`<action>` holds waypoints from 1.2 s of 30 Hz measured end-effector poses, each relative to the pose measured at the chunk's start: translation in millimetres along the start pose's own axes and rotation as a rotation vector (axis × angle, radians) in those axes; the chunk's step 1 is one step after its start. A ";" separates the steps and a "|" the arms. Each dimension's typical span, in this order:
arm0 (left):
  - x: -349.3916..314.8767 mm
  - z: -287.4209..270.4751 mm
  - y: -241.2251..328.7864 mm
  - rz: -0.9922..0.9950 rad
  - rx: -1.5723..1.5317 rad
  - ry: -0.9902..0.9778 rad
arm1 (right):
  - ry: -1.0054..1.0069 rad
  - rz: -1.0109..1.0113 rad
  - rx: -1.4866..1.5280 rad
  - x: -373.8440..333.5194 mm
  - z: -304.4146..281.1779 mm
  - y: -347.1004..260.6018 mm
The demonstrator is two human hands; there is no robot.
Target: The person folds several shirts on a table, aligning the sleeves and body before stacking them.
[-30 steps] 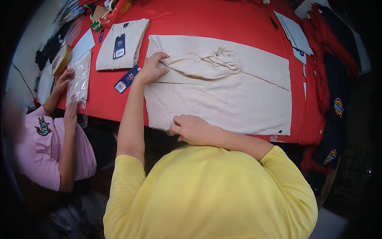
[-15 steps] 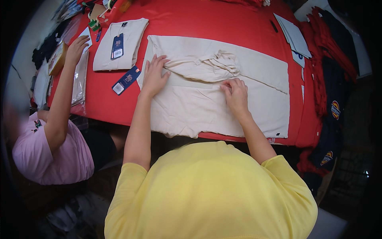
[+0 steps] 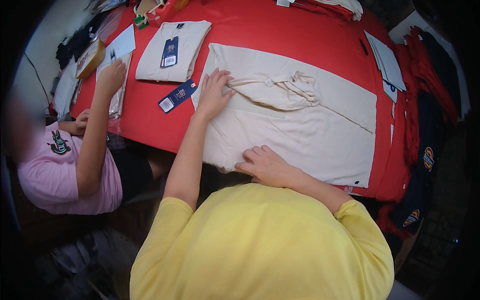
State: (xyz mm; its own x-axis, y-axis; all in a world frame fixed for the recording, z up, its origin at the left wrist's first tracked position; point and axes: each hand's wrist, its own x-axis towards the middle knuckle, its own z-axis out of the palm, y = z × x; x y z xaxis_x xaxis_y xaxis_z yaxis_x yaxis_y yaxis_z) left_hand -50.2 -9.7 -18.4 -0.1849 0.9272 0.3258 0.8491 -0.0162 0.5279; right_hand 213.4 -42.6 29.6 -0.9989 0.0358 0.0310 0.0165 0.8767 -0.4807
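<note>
A cream shirt [image 3: 320, 145] lies spread and partly folded in front of me, with a bunched sleeve [image 3: 295, 90] across its far half. My left hand [image 3: 214, 97] rests on the shirt's left side, fingers stretched out and touching the cloth beside the bunched part. At the shirt's near edge, my right hand [image 3: 265, 165] has its fingers bent around the cloth, thumb on the near side. A pale flat strip with a straight edge shows below the sleeve; I cannot tell whether it is card or cloth. Left of the shirt lies a dark blue hang tag [image 3: 177, 96].
A folded cream shirt [image 3: 172, 55] with its own blue tag sits at the far left of the red-covered table [image 3: 280, 25]. A co-worker's hand [image 3: 112, 77] is over a plastic-wrapped packet. White cards [image 3: 385, 60] and stacked red and navy garments [image 3: 425, 120] line the right.
My right hand has moved from beside the bunched sleeve toward me and left, to the shirt's near edge. My left hand stays on the cloth. The co-worker's hand has come nearer to them.
</note>
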 end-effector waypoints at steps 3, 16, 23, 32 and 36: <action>-0.2 -1.1 2.0 -0.035 -0.020 0.006 | -0.104 -0.091 -0.079 7.8 10.2 8.2; 39.3 -54.8 -1.0 -0.345 -0.352 -0.494 | 0.895 0.755 -0.199 36.1 -126.1 175.5; 34.5 -10.0 22.2 -0.343 0.253 0.000 | 0.783 0.968 -0.331 -153.4 -31.7 66.2; 58.3 -6.9 46.1 -0.159 0.382 0.017 | 0.912 1.122 -0.380 -250.2 12.1 59.4; 55.5 20.6 12.3 -0.033 0.248 0.204 | 1.419 1.059 -0.167 -252.0 -79.5 136.1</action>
State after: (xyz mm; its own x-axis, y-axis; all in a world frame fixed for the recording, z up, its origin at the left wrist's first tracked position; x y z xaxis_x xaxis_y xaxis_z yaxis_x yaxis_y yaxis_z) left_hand -39.8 49.3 -10.0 -0.2885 0.8310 0.4756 0.9311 0.1277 0.3417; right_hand 470.9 105.8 26.0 0.2408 0.8314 0.5008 0.6603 0.2379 -0.7123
